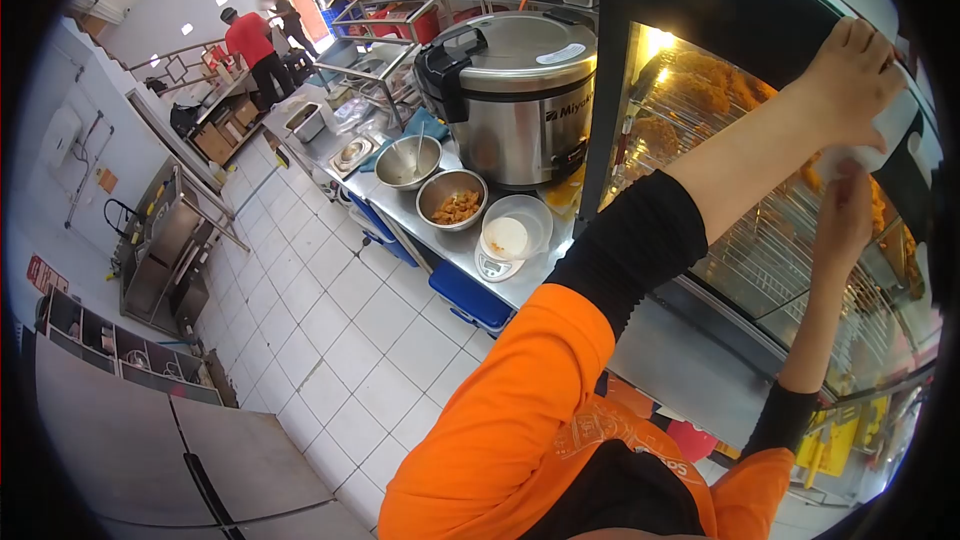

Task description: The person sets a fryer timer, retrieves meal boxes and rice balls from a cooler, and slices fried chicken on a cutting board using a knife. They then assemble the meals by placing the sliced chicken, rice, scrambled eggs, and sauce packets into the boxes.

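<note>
A glass food warmer with a black top frame and lit wire racks stands at my right, fried pieces inside it. My left hand is up at the top corner of the warmer, fingers curled over its edge and thumb pointing out to the side. Just below, my right hand is closed at the glass side, fingertips pinching a crumpled white tissue or cloth. Part of that white piece is hidden behind the fingers.
A large rice cooker stands on the steel counter left of the warmer. Before it are a metal bowl, a bowl of brown pieces and a scale bearing a plastic tub. A person in red stands far back.
</note>
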`<act>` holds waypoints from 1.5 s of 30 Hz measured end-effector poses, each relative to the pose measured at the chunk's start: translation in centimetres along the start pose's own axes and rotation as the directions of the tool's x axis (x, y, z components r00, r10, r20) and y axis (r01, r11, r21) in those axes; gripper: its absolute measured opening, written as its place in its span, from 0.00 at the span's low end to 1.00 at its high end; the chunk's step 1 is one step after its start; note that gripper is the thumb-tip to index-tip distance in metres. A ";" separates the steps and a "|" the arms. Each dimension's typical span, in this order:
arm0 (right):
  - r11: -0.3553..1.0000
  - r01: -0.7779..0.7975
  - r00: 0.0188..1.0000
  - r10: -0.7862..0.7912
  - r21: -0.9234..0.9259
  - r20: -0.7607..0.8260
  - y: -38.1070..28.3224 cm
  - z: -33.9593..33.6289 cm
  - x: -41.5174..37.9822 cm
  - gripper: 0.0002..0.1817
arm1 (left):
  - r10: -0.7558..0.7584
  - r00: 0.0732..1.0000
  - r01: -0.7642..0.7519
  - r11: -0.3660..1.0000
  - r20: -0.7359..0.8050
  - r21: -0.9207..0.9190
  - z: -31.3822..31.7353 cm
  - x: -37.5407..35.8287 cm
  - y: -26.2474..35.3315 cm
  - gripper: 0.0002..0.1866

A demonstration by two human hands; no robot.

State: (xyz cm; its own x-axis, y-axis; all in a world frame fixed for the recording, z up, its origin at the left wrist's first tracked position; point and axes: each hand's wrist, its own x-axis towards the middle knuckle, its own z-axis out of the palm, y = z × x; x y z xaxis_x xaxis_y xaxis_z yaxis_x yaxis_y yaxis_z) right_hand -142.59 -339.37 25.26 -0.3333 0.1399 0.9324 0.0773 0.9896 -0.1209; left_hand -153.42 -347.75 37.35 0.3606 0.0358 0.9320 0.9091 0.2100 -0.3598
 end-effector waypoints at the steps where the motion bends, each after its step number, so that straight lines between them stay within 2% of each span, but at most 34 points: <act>1: 0.999 -0.026 1.000 0.027 0.035 -0.016 0.1 0.0 0.1 0.12 | 0.006 1.000 -0.006 1.000 0.003 -0.006 -0.1 -0.1 0.0 0.32; 3: 0.992 -0.071 0.996 0.077 0.106 -0.049 -0.3 -0.5 0.6 0.14 | 0.010 1.000 -0.010 1.000 0.005 -0.025 -0.3 -0.1 0.0 0.33; 6: 0.979 -0.148 0.932 0.185 0.139 -0.313 -0.2 0.1 0.2 0.22 | 0.003 1.000 -0.002 0.999 0.024 -0.034 -0.6 0.0 0.1 0.35; 9: 0.865 -0.173 0.918 0.315 0.471 -0.241 -0.4 0.3 0.1 0.27 | 0.013 1.000 -0.012 1.000 0.016 -0.023 -0.7 0.2 0.2 0.36; 11: 0.850 -0.153 0.915 0.314 0.504 -0.252 -1.9 -0.1 0.2 0.23 | 0.012 1.000 -0.012 1.000 0.023 -0.013 -0.7 0.2 0.2 0.38; 14: 0.722 -0.288 0.896 0.436 0.629 -0.089 -1.8 0.2 -0.2 0.22 | 0.019 0.999 -0.019 1.000 0.031 -0.019 -1.0 0.2 0.3 0.39; 16: 0.762 -0.371 0.893 0.449 0.530 -0.020 -1.2 0.4 -0.3 0.21 | 0.032 0.999 -0.031 0.999 0.043 -0.021 -1.3 0.2 0.2 0.39; 18: 0.913 -0.353 0.929 0.369 0.204 -0.044 -1.0 0.4 -0.3 0.17 | 0.047 0.997 -0.046 0.999 0.062 -0.015 -1.4 0.2 0.2 0.40; 20: 0.972 -0.181 0.983 0.173 -0.148 -0.065 -0.2 0.9 -0.7 0.14 | 0.044 0.998 -0.044 0.999 0.046 -0.006 -0.9 0.1 0.3 0.41; 21: 0.944 -0.085 0.996 0.073 -0.320 -0.051 0.0 1.2 -0.7 0.12 | 0.043 0.998 -0.043 0.999 0.037 -0.002 -1.0 0.2 0.3 0.42; 24: 0.925 0.003 0.991 0.048 -0.379 0.125 -0.2 0.6 0.1 0.15 | 0.054 0.995 -0.051 0.997 0.078 -0.051 -1.1 0.1 0.0 0.43; 27: 0.889 0.189 0.982 -0.180 -0.418 0.061 -1.5 -0.3 0.8 0.17 | 0.057 0.995 -0.054 0.998 0.082 -0.038 -0.7 0.1 -0.1 0.45; 30: 0.822 0.295 0.955 -0.242 -0.487 0.170 -1.2 -0.4 0.8 0.17 | 0.052 0.996 -0.050 0.998 0.069 -0.030 -0.5 0.0 0.0 0.45; 33: 0.821 0.371 0.928 -0.340 -0.434 0.151 -0.2 -0.1 0.8 0.18 | 0.063 0.997 -0.062 0.998 0.046 -0.027 -0.3 -0.1 -0.1 0.46; 39: 0.821 0.402 0.916 -0.365 -0.406 0.167 0.5 0.2 -0.5 0.12 | 0.085 0.995 -0.083 0.996 0.045 -0.035 -0.5 0.0 -0.1 0.46; 42: 0.771 0.455 0.887 -0.439 -0.446 0.144 -0.5 -0.1 -0.4 0.07 | 0.109 0.990 -0.111 0.994 0.088 0.020 -0.9 0.0 -0.1 0.45; 45: 0.780 0.488 0.873 -0.448 -0.391 0.195 -0.3 -0.3 0.0 0.09 | 0.119 0.986 -0.122 0.992 0.117 0.026 -1.3 0.3 -0.1 0.45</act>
State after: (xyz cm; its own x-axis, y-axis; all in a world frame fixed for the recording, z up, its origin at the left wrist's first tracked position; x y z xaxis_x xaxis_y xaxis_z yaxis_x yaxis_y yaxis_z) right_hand -142.34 -339.69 25.38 -0.5084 -0.3152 0.8014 0.2650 0.8282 0.4938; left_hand -153.15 -349.05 37.58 0.4391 0.1744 0.8813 0.8524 0.2290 -0.4700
